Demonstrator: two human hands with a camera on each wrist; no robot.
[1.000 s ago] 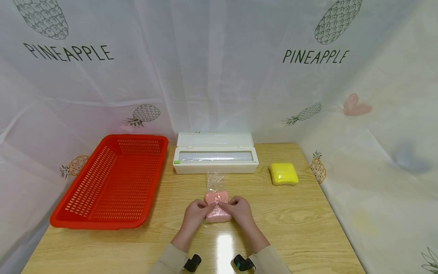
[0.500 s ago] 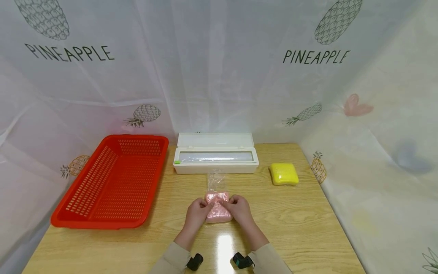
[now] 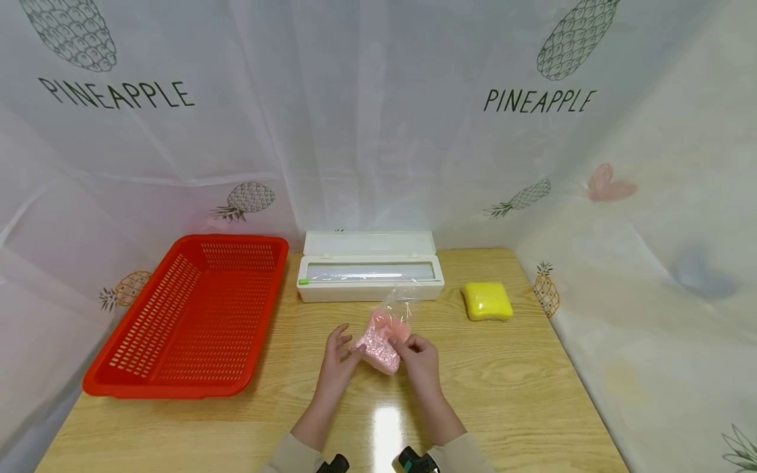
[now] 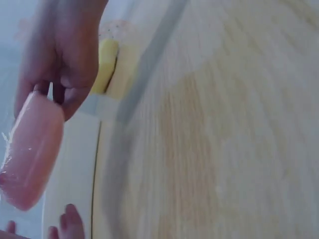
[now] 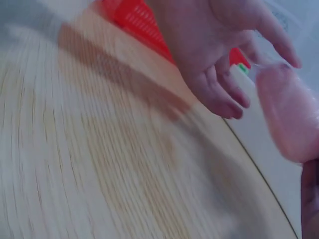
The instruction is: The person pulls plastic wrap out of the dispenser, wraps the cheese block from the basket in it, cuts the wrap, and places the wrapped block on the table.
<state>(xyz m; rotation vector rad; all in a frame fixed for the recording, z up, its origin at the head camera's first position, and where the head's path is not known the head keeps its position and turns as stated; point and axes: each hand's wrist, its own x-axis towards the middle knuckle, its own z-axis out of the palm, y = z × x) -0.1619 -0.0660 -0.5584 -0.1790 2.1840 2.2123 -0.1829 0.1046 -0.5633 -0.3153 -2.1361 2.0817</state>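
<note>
A pink, rounded block (image 3: 378, 351) in crinkled clear film is at the middle of the table, turned at a slant. A loose tail of clear film (image 3: 403, 297) sticks out from its far end. My right hand (image 3: 423, 366) pinches the block's right side between thumb and fingers, and the left wrist view shows this grip on the block (image 4: 37, 144) from below. On the other side, my left hand (image 3: 337, 369) has its fingers spread loosely, with the thumb at the block's left edge. In the right wrist view the left hand's fingertips (image 5: 232, 109) hang apart from the block.
Behind the hands stands a white cling film dispenser (image 3: 369, 289) with its lid raised. To the left is a red perforated plastic basket (image 3: 251, 374). A yellow film-wrapped block (image 3: 487, 301) lies at the right on the wooden table (image 3: 520, 407). A printed curtain hangs behind.
The pink block has turned and tilted, its film tail swinging right. My left hand has loosened and its fingers have opened out, while the right hand keeps its hold.
</note>
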